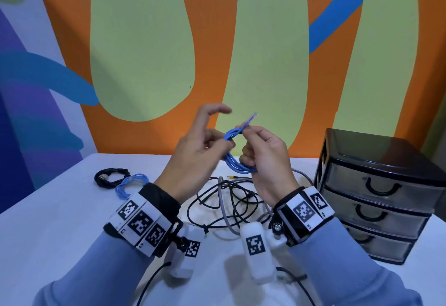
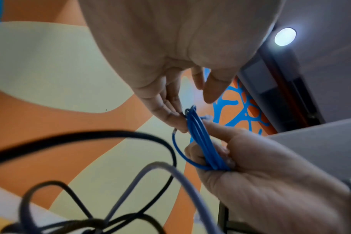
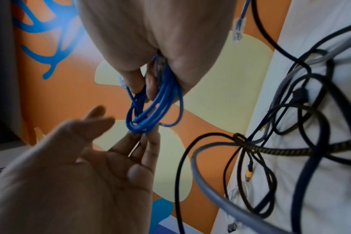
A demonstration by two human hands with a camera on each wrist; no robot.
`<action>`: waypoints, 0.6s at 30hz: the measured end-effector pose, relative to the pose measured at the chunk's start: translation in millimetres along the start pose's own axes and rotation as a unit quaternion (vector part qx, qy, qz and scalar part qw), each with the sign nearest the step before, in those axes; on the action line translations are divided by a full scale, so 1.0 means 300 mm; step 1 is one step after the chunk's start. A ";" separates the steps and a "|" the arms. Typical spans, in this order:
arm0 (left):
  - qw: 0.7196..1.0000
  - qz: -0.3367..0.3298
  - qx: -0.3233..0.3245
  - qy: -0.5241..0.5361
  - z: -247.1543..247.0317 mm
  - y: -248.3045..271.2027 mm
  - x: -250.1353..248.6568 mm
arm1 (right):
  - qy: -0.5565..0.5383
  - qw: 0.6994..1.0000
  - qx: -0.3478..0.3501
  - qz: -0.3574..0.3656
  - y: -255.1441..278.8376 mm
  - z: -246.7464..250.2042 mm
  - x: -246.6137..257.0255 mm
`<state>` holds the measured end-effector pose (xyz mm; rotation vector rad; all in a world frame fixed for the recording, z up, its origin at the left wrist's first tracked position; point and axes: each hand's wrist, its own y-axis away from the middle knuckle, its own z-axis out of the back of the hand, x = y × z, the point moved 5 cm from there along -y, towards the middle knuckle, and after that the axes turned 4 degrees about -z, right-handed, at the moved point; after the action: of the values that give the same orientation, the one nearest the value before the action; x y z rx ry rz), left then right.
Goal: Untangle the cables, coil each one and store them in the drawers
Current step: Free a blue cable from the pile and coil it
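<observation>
Head view, step: the blue cable [image 1: 235, 147] is held as a small coil above the tabletop [image 1: 60, 221] at frame centre — right hand [image 1: 264, 153] clamped round the loops, left hand [image 1: 200, 146] pinching their far end with its other fingers spread. My advice: keep the loops pinned and tuck the clear plug end through before letting go, or the coil will likely spring apart.
Head view, counts: two hands; one coil in hand; two finished coils at middle left, black coil [image 1: 109, 177] and light blue coil [image 1: 130, 184]; one loose tangle [image 1: 229, 202] below the hands; one drawer unit [image 1: 376, 192] at right with three drawers, all closed.
Left wrist view: roughly four blue strands side by side — exact number unclear.
Right wrist view: tangle at right holds black, grey and braided cables; count uncertain.
</observation>
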<state>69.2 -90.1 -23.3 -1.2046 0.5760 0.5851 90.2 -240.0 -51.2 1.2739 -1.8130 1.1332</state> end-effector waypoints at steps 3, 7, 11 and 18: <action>0.995 -0.013 -0.010 -0.094 -0.007 -0.001 0.021 | 0.031 0.999 0.010 0.002 0.008 -0.012 -0.013; 0.983 -0.036 -0.070 -0.168 0.022 -0.007 0.040 | 0.051 0.998 0.022 0.014 0.020 -0.038 -0.031; 0.970 -0.107 -0.129 -0.178 0.031 0.005 0.021 | 0.045 0.999 0.015 0.025 0.028 -0.045 -0.026; 0.952 -0.208 -0.184 -0.125 0.025 0.022 -0.038 | 0.064 0.996 -0.052 0.028 0.021 -0.020 -0.034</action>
<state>57.3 -82.6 -18.1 -1.5226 -0.0139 0.4830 87.9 -229.5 -59.3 1.0729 -1.7972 1.1100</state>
